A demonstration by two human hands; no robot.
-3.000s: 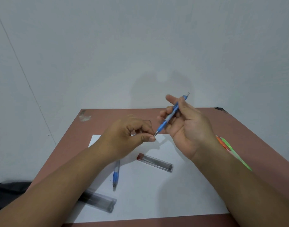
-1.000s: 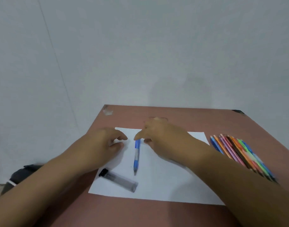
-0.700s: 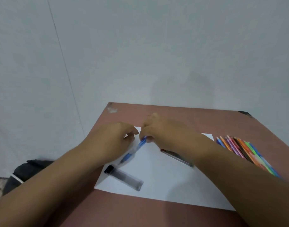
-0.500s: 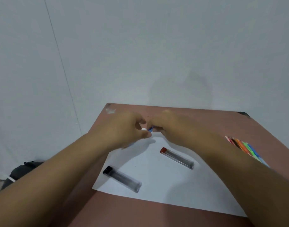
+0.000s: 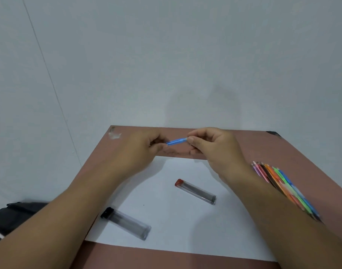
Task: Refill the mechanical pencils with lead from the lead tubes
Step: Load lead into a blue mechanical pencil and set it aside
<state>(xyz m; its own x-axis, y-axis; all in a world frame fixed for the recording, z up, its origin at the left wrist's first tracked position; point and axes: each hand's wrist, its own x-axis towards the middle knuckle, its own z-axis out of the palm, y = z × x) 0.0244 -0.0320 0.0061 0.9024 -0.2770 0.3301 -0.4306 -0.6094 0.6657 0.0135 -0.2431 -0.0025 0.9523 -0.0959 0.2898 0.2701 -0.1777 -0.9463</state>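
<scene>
Head view, twelve o'clock of the surface: both hands meet above the far edge of the white paper sheet [image 5: 176, 216], raised off the reddish-brown surface [image 5: 294, 150].
Pencil: one slim blue plastic mechanical pencil [image 5: 176, 141] spans the gap between the hands, lying almost level, its right end slightly higher.
Left hand [image 5: 141, 150]: fingers curled round the pencil's left end, gripping it.
Right hand [image 5: 212, 146]: thumb and forefinger pinch the pencil's right end; whether a cap is coming off is too small to tell.
Handling, pencil: likely light, stiff and smooth; best held by the barrel in one hand while the other pulls the end straight, since a twist could let it slip.
Handling, lead: probably brittle; tip it out gently rather than shake it.
Tubes, six o'clock: two clear plastic lead tubes lie on the sheet, well apart, one with a red cap [image 5: 195, 191] near five o'clock and one larger with a black cap [image 5: 126, 223] near seven o'clock.
Handling, tubes: rigid, slick; take by the long flat sides.
Three o'clock: a bundle of coloured pencils [image 5: 282, 183], partly behind the right forearm, too crowded to count.
Nine o'clock, off the surface: one dark bag [image 5: 13, 216].
</scene>
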